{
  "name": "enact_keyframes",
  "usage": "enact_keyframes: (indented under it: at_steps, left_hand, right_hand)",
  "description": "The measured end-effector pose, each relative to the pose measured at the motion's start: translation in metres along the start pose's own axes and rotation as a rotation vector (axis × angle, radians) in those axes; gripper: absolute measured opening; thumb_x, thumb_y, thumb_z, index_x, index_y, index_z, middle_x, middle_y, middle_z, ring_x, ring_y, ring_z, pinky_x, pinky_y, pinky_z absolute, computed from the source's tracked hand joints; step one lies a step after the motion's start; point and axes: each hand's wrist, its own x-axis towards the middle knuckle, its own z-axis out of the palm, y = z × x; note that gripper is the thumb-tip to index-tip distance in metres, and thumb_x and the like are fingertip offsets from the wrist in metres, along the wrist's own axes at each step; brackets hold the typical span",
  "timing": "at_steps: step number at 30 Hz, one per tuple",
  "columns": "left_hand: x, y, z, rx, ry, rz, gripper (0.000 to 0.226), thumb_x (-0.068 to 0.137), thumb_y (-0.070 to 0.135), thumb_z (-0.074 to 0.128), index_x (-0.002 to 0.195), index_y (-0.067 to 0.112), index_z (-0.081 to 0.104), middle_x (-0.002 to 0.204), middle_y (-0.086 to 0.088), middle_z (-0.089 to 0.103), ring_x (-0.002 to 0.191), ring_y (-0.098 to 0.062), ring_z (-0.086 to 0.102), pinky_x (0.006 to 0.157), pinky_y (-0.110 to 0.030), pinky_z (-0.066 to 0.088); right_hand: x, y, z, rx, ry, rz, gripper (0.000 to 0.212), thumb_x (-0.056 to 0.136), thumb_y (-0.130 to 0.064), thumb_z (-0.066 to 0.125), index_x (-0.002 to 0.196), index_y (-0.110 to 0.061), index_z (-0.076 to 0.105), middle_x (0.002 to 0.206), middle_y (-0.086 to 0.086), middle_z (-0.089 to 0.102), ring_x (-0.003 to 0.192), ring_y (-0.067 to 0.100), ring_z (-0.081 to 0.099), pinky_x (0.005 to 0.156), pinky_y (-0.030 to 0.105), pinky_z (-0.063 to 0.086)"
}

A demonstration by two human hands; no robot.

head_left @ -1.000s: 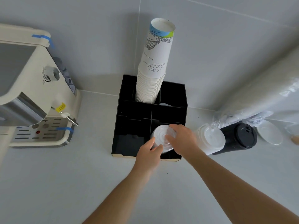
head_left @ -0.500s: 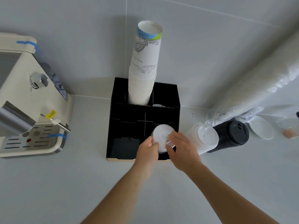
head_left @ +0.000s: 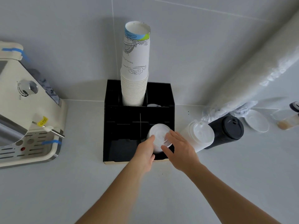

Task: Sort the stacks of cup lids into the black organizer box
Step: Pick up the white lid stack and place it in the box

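At centre frame, a stack of white lids (head_left: 159, 136) now sits lower in the front right slot of the black box (head_left: 139, 117) than a second ago. The left hand (head_left: 144, 152) still cups its side, while the right hand (head_left: 179, 149) has spread open, fingertips only brushing the rim. More lid stacks (head_left: 202, 135) lie at right, unsorted.

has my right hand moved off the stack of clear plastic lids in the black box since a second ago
Yes. The right hand has slid toward the black organizer box's front right corner, uncovering the stack of clear plastic lids; its fingertips look close to the stack's edge.
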Motion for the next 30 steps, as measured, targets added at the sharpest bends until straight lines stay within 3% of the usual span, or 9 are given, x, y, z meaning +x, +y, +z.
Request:
enact_keyframes:
  at_steps: [5,11,17,20,23,24,26,28,30]
  left_hand:
    - [-0.003,0.001,0.003,-0.01,0.001,-0.003,0.051,0.096,0.034,0.054,0.141,0.012,0.043,0.148,-0.008,0.045,0.137,-0.024,0.04,0.113,-0.039,0.032]
    - [-0.007,-0.002,0.004,0.013,0.012,0.025,0.049,0.098,0.034,0.051,0.14,0.009,0.045,0.145,-0.008,0.048,0.136,-0.023,0.042,0.112,-0.036,0.033]
    - [-0.018,0.0,0.002,0.037,0.07,0.052,0.047,0.095,0.03,0.055,0.135,0.006,0.049,0.13,-0.007,0.057,0.116,-0.022,0.055,0.098,-0.031,0.043]
    - [-0.027,-0.001,-0.004,0.02,0.029,0.086,0.045,0.096,0.027,0.056,0.134,0.005,0.05,0.128,-0.004,0.056,0.124,-0.02,0.053,0.1,-0.031,0.045]
    - [-0.039,-0.004,-0.016,0.048,-0.006,0.114,0.02,0.095,0.024,0.058,0.11,0.013,0.061,0.1,0.001,0.058,0.11,-0.017,0.057,0.105,-0.035,0.045]
    - [-0.044,-0.005,-0.021,0.045,-0.005,0.109,0.007,0.094,0.022,0.058,0.096,0.015,0.06,0.09,0.001,0.055,0.097,-0.015,0.056,0.1,-0.033,0.047]
    - [-0.057,-0.008,-0.031,0.03,-0.044,0.104,0.015,0.093,0.017,0.058,0.079,0.02,0.051,0.081,0.0,0.047,0.078,-0.015,0.048,0.083,-0.028,0.048]
    - [-0.063,-0.013,-0.042,0.004,-0.066,0.127,0.007,0.093,0.018,0.058,0.088,0.019,0.053,0.092,-0.003,0.053,0.085,-0.018,0.054,0.088,-0.03,0.049]
    - [-0.071,-0.02,-0.052,0.015,-0.069,0.172,0.019,0.096,0.021,0.057,0.113,0.014,0.056,0.113,-0.008,0.064,0.106,-0.023,0.063,0.101,-0.04,0.048]
  right_hand:
    - [0.0,-0.003,-0.002,0.004,-0.009,0.03,0.039,0.095,-0.035,0.058,0.13,-0.017,0.056,0.149,-0.005,0.048,0.136,0.013,0.04,0.096,0.028,0.043]
    - [-0.001,-0.004,-0.004,0.017,-0.047,0.044,0.046,0.096,-0.036,0.056,0.139,-0.021,0.05,0.159,-0.008,0.036,0.148,0.011,0.029,0.106,0.027,0.038]
    - [-0.004,-0.01,-0.013,0.047,-0.065,0.061,0.044,0.097,-0.033,0.055,0.139,-0.021,0.051,0.159,-0.005,0.038,0.139,0.014,0.043,0.103,0.025,0.039]
    - [-0.012,-0.013,-0.021,0.112,-0.069,0.106,0.056,0.097,-0.036,0.056,0.15,-0.023,0.042,0.16,-0.004,0.037,0.134,0.018,0.051,0.106,0.023,0.037]
    - [-0.025,-0.013,-0.029,0.251,-0.035,0.169,0.054,0.096,-0.038,0.057,0.147,-0.025,0.046,0.141,0.002,0.059,0.114,0.018,0.062,0.087,0.019,0.043]
    - [-0.03,-0.013,-0.032,0.301,-0.034,0.192,0.052,0.095,-0.04,0.058,0.145,-0.028,0.048,0.133,0.002,0.065,0.111,0.019,0.064,0.082,0.018,0.044]
    - [-0.042,-0.01,-0.039,0.437,-0.001,0.211,0.039,0.093,-0.041,0.059,0.132,-0.043,0.059,0.12,-0.009,0.071,0.11,0.01,0.064,0.086,0.018,0.047]
    - [-0.053,-0.007,-0.045,0.573,0.026,0.212,0.022,0.092,-0.031,0.06,0.097,-0.048,0.072,0.085,-0.019,0.072,0.081,-0.003,0.064,0.079,0.018,0.05]
    - [-0.066,-0.001,-0.049,0.667,0.047,0.264,0.015,0.092,-0.022,0.06,0.094,-0.024,0.075,0.07,-0.004,0.066,0.064,0.013,0.059,0.071,0.027,0.052]
